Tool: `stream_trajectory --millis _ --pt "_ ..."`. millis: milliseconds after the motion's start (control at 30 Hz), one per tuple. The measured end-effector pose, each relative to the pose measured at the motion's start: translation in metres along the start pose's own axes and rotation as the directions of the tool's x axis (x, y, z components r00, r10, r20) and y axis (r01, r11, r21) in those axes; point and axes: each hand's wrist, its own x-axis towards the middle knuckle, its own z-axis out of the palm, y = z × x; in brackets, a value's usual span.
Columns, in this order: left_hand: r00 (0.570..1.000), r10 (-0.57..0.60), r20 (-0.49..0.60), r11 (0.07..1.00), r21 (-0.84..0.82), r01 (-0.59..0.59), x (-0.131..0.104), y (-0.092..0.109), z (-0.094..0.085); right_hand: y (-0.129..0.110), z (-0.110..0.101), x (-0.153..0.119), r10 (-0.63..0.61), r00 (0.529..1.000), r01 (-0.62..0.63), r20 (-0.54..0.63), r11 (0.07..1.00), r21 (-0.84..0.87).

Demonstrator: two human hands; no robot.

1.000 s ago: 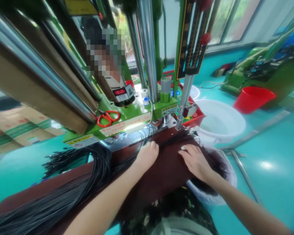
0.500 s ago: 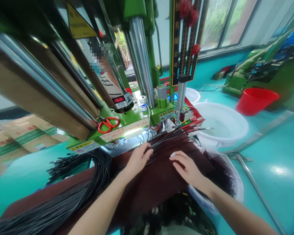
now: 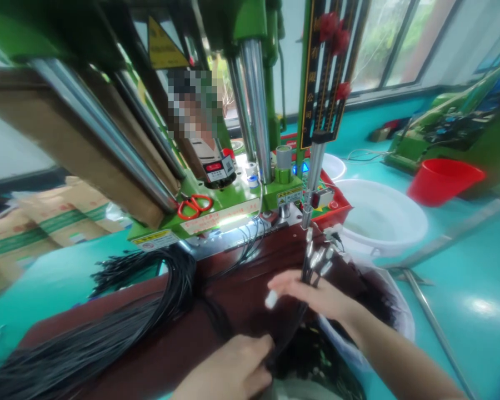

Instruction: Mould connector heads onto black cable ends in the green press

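In the head view, a cable bundle [image 3: 291,329] is held between two hands above the near edge of a brown table [image 3: 244,297]. By the right hand [image 3: 316,294] the upper part is gripped, with the pale metal ends [image 3: 320,260] poking up above it. One finger (its tip wrapped in something white) is stretched out to the side, away from the strands. By the left hand [image 3: 241,361] the lower part is gripped, the fingers curled in narrowly; how many strands are enclosed cannot be told.

The step in hand is judged to be the gathering and evening-up of the bundle. For the next move, a steady lower grip and a slightly loose upper one would seem to be called for, so that the ends can be lined up without strands slipping away.

Loose black cables [image 3: 177,280] are heaped on the table to the left. Thin wires [image 3: 250,241] are seen at the front of the green machine [image 3: 233,195], on which red-handled scissors [image 3: 195,206] are laid.
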Motion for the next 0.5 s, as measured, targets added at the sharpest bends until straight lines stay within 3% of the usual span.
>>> stream_trajectory --millis 67,133,200,267,367,433,500 --pt "0.998 0.036 0.057 0.939 -0.344 -0.014 0.004 0.008 0.010 0.007 0.011 -0.005 0.064 0.983 -0.033 0.171 0.984 -0.177" --pt "0.999 0.036 -0.019 0.685 -0.727 -0.038 0.017 0.019 0.022 0.015 0.018 -0.007 0.114 0.960 -0.050 0.255 0.968 -0.245" --pt "0.988 -0.083 -0.131 0.355 -0.930 -0.094 0.034 0.028 0.035 0.023 0.019 -0.007 0.143 0.968 -0.097 0.207 0.971 -0.217" --pt "0.972 -0.189 -0.138 0.162 -0.981 -0.108 0.047 0.034 0.044 0.027 0.014 -0.003 0.142 0.986 -0.137 0.088 0.989 -0.056" --pt "0.973 -0.222 -0.057 0.134 -0.991 -0.027 0.054 0.038 0.051 0.017 0.001 0.008 0.065 0.994 -0.043 -0.093 0.973 0.225" --pt "0.967 -0.247 -0.059 0.201 -0.979 -0.008 0.054 0.039 0.051 0.004 -0.007 0.015 0.045 0.987 -0.007 -0.154 0.972 0.237" --pt "0.954 -0.281 -0.107 0.264 -0.964 -0.031 0.055 0.040 0.049 -0.010 -0.012 0.021 0.073 0.987 -0.054 -0.140 0.990 0.133"
